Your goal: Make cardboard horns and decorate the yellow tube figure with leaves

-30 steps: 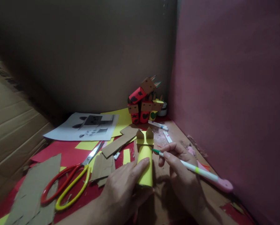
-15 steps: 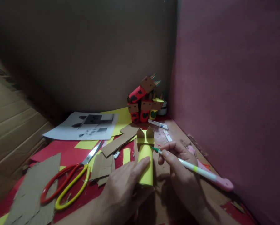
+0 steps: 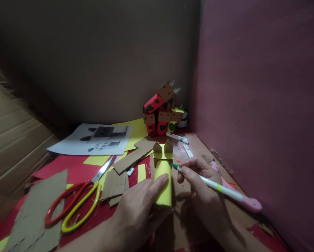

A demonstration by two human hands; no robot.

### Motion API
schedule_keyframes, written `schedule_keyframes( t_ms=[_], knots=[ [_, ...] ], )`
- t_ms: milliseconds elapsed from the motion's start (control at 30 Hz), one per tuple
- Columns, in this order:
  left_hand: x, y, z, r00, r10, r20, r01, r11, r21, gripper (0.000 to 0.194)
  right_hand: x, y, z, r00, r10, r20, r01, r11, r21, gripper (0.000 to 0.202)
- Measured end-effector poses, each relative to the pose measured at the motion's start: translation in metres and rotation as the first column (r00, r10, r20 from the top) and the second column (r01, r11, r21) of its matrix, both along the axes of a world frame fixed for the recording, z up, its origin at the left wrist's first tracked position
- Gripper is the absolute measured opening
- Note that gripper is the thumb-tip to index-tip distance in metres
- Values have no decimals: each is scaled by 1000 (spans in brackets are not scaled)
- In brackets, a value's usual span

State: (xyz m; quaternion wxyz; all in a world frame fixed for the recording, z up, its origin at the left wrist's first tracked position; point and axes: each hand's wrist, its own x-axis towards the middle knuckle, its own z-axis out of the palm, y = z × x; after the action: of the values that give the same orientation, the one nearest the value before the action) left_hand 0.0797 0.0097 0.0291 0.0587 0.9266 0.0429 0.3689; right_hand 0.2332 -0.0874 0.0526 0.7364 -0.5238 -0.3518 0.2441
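Observation:
My left hand is wrapped round a yellow paper tube, its thumb lying along the upper side. At the tube's far end sits a cardboard head piece with two pointed ears and a yellow top. Between thumb and fingers, my right hand pinches a white marker with a green tip. That tip is at the tube's right edge, just below the head piece; whether it touches the paper I cannot tell.
Left lie red-and-yellow-handled scissors, cardboard scraps and a printed sheet. Several red and yellow animal tubes are stacked at the back. Loose markers and a pink glue gun are on the right, beside the pink wall.
The view has tilted very slightly, shifting the scene up a few pixels. Both hands, the tube and the marker keep nearly the same positions.

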Motion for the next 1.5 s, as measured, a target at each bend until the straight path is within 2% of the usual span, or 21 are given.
schedule_keyframes(
  t_ms=[400, 500, 600, 1133, 1500],
  knots=[
    [0, 0, 2, 999, -38, -3, 38, 999, -34, 48, -2, -1, -2, 994, 83, -77, -80, 996, 40, 8],
    [0, 0, 0, 1000, -28, 9, 28, 1000, -8, 47, -1, 0, -1, 998, 36, -60, -34, 999, 40, 9],
    [0, 1, 0, 999, -36, 34, 36, 999, 9, 47, 0, -1, -1, 999, 2, -38, -3, 1000, -26, 12],
    [0, 1, -1, 999, -33, 40, 32, 999, 15, 48, 0, -4, -1, 1000, 15, -1, -15, 998, -54, 10],
    [0, 1, -1, 998, -37, 47, 36, 999, 9, 49, -3, -5, -1, 1000, 11, 10, -11, 1000, 2, 10]
  ],
)
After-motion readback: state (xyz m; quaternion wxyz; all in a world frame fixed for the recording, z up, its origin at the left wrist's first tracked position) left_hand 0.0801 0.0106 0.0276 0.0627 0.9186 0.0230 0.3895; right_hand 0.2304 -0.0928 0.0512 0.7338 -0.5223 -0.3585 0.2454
